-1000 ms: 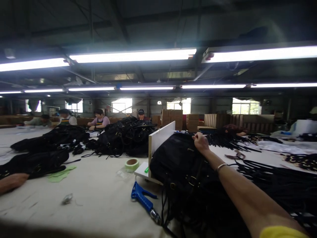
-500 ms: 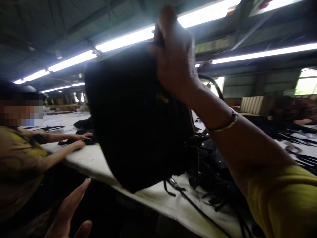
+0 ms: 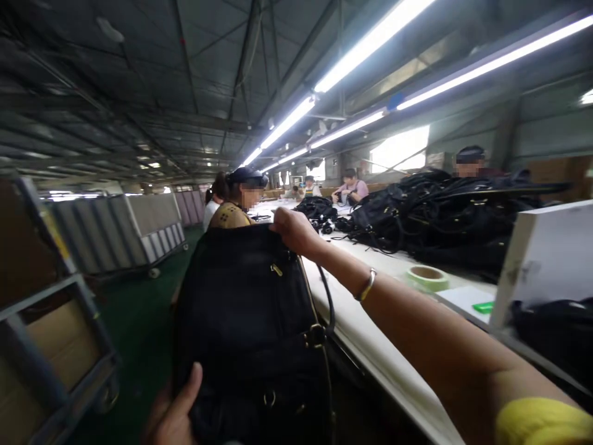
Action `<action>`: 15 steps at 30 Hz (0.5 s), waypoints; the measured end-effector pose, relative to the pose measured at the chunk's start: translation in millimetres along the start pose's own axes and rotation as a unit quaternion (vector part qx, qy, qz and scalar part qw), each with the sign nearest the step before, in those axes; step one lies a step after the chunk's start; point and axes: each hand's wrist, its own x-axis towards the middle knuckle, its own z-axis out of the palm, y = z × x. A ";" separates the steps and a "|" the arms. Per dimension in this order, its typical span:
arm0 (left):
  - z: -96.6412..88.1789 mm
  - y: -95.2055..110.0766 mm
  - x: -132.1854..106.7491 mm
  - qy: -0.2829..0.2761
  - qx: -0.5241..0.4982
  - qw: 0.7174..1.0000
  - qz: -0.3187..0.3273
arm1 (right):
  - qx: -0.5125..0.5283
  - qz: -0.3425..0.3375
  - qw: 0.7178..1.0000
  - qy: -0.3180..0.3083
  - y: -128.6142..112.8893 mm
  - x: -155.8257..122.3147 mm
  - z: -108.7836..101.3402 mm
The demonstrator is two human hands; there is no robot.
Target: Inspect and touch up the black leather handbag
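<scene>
Head view: I have the black handbag (image 3: 245,315) held up past the counter (image 3: 370,327) edge, right hand (image 3: 294,232) gripping its top, left hand (image 3: 172,405) thumb on its lower front, grip hidden. This looks like a handling step; the next move calls for steady support.

Right arm (image 3: 430,327) extending forward and leftward out of yellow sleeve (image 3: 542,423), thin metal bangle (image 3: 365,285) resting on wrist. Right hand (image 3: 294,232) gripping high in view, fingers (image 3: 280,227) curling downward, knuckles uppermost. Left hand (image 3: 173,408) sitting low at bottom edge of view, thumb pointing upward, other fingers hidden from view.
</scene>
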 end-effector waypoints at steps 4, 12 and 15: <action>10.0 34.8 -13.5 0.020 -0.121 0.990 -0.073 | 0.105 0.075 0.992 -0.013 48.0 -38.1 47.9; 14.9 23.7 -22.1 0.016 -0.158 0.984 -0.081 | 0.275 0.335 0.893 -0.119 77.1 -211.5 129.6; 6.3 22.4 -21.6 0.053 -0.162 0.983 -0.075 | 0.363 0.446 0.781 -0.243 65.8 -276.1 151.3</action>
